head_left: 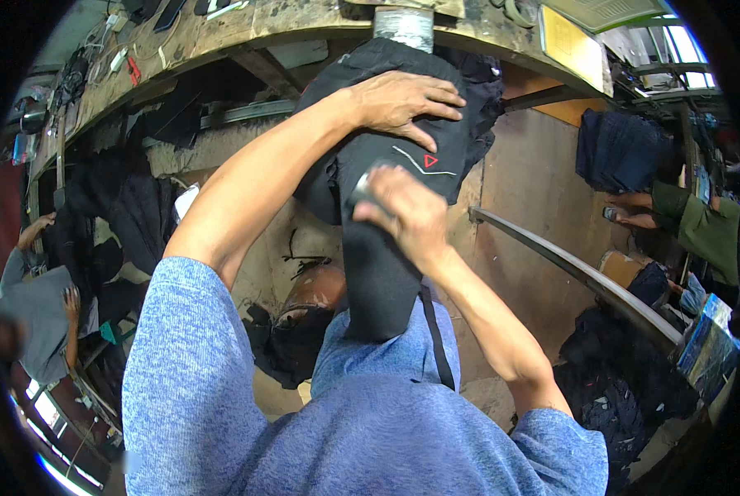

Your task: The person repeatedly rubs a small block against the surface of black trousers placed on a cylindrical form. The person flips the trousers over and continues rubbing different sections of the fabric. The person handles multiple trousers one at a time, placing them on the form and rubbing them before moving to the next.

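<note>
Blue sleeve (188, 372) nearest; left hand (403, 103) flat on dark garment (378, 248); right hand (407, 211) clenches small grey object (363, 187).

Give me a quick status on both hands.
Left hand flat on dark garment. Right hand presses small grey object onto it. Nothing in the way.

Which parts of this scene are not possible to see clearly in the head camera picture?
All in the head view:
- Small grey object in the right hand: mostly hidden by the fingers, kind unclear.
- Dark garment: its lower end is hidden behind the blue shirt; the left hand covers part of its top.
- Grey post: cut off by the top edge.
- Items on the wooden bench: too small and bent by the fisheye.
</note>
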`<action>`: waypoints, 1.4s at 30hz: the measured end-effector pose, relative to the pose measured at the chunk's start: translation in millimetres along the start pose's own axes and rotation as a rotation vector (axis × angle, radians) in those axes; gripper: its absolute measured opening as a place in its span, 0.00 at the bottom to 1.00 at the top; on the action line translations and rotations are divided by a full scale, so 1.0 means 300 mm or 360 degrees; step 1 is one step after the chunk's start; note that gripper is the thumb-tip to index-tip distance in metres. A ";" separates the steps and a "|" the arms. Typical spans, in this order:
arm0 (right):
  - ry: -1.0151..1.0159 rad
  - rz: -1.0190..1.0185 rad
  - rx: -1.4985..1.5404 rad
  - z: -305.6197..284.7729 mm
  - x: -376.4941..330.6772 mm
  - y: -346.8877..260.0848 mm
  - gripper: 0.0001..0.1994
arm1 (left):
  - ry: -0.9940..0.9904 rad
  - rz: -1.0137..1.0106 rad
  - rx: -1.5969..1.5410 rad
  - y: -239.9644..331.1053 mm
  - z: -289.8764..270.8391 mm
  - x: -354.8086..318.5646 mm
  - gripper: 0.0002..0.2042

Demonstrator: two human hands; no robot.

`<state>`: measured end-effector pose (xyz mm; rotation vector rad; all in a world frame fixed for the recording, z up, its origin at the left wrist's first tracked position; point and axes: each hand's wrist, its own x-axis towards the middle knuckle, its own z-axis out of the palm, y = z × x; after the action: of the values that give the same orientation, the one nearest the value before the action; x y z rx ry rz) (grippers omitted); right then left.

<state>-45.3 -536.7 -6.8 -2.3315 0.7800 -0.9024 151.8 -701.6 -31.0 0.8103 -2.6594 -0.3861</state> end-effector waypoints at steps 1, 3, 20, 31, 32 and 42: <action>-0.0042 0.0317 -0.0094 0.022 -0.003 0.008 0.24 | 0.0002 -0.0013 0.0028 -0.003 0.003 -0.002 0.38; -0.0069 0.0101 -0.0158 0.060 -0.066 -0.041 0.25 | 0.0024 0.0011 0.0016 -0.009 0.004 -0.002 0.39; -0.0160 0.0320 0.0482 0.151 -0.048 -0.053 0.25 | 0.0196 -0.0100 -0.0252 -0.028 0.003 -0.003 0.46; -0.0220 0.0366 0.0406 0.003 -0.092 -0.040 0.23 | 0.0122 -0.0219 -0.0285 -0.016 0.001 -0.003 0.45; -0.0242 0.0321 0.0493 0.002 -0.124 -0.069 0.23 | 0.0150 -0.0189 -0.0279 -0.015 0.004 -0.005 0.45; -0.0203 0.0415 0.0502 -0.086 -0.172 0.013 0.22 | 0.0182 -0.0180 -0.0221 -0.005 0.004 -0.006 0.42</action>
<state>-96.7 -511.5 -14.4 -1.9393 0.8015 -0.6992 153.6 -701.5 -33.0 0.9130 -2.4584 -0.5301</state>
